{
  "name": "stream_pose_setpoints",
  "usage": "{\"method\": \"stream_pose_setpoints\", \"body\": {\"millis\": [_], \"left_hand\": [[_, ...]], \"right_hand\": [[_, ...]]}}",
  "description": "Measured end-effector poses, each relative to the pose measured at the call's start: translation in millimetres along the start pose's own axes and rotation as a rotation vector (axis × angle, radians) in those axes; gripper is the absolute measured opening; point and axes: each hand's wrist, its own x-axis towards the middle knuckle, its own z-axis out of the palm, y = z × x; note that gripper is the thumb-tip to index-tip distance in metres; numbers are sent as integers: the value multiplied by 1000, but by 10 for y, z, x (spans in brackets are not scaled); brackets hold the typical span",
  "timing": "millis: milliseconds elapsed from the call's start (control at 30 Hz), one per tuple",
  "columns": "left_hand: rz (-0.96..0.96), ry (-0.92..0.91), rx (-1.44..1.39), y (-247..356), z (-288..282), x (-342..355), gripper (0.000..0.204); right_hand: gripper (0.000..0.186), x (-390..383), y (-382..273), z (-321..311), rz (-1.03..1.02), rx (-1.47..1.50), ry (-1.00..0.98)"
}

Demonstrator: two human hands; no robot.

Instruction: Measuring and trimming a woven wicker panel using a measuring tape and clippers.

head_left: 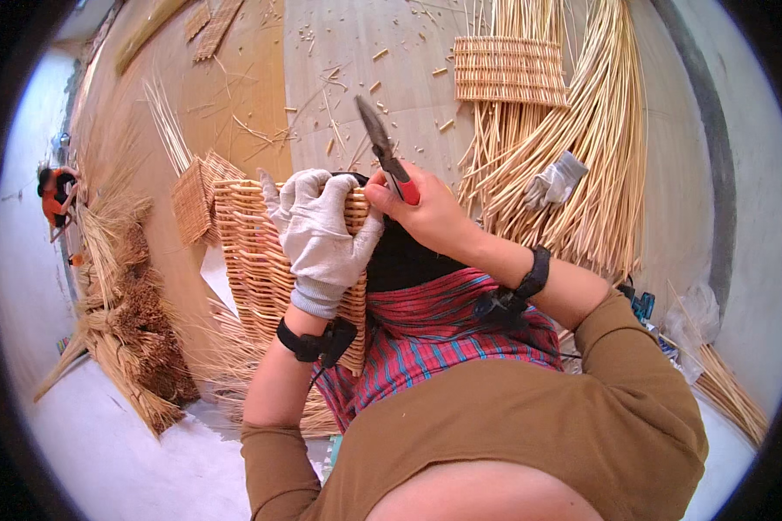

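Observation:
A woven wicker basket (250, 260) stands tilted at my lap, its rim and side turned toward the upper left. My left hand (314, 227), in a pale work glove, lies over the basket's top edge with its fingers curled down around it. My right hand (433, 215) is bare and closed on red-handled pruning shears (377, 130), whose dark blades point up and away from me. That hand sits right beside the basket's right upper corner. Its fingers partly hide the shears' handles. Part of the basket is covered by my gloved hand.
Long pale wicker rods (604, 148) fan out at right, with a woven panel (508, 74) at their far end and a spare glove (556, 180) on top. Small cut offcuts (374, 87) litter the board. Brushy bundles (135, 313) lie left. Another person (58, 193) sits far left.

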Motion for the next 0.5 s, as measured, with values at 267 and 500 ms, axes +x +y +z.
{"method": "stream_pose_setpoints", "body": {"millis": [267,500], "left_hand": [[-41,25,2,67,-14,9,39],[-14,18,7,84,-41,15,39]], "right_hand": [[56,-596,68,-343,-54,-745,57],[58,-581,142,-322,-111,-788,52]]}}
